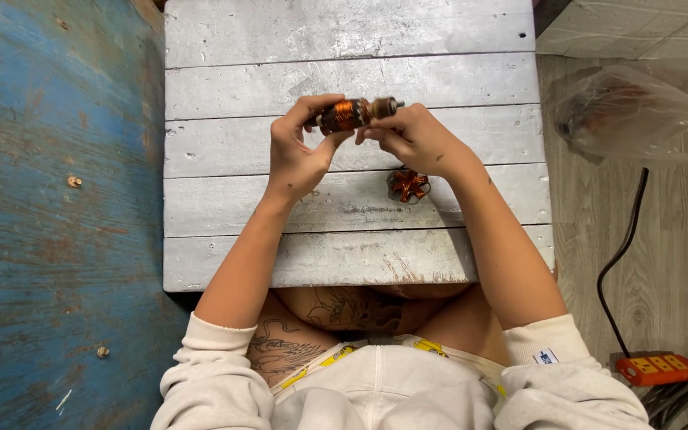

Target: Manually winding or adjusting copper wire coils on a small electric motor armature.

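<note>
Both my hands hold a small motor armature (352, 113) with copper windings and a steel shaft, lying sideways above a grey plank table (344, 48). My left hand (302, 147) pinches its left end between thumb and fingers. My right hand (416, 137) grips the right end near the shaft tip. A second copper-wound armature (408, 185) stands on end on the table, just below my right hand and apart from it.
A blue painted surface (49, 215) flanks the table on the left. A clear plastic bag (639, 111) lies on the wooden floor at right. Black cables (627, 247) run down to an orange power strip (658, 368).
</note>
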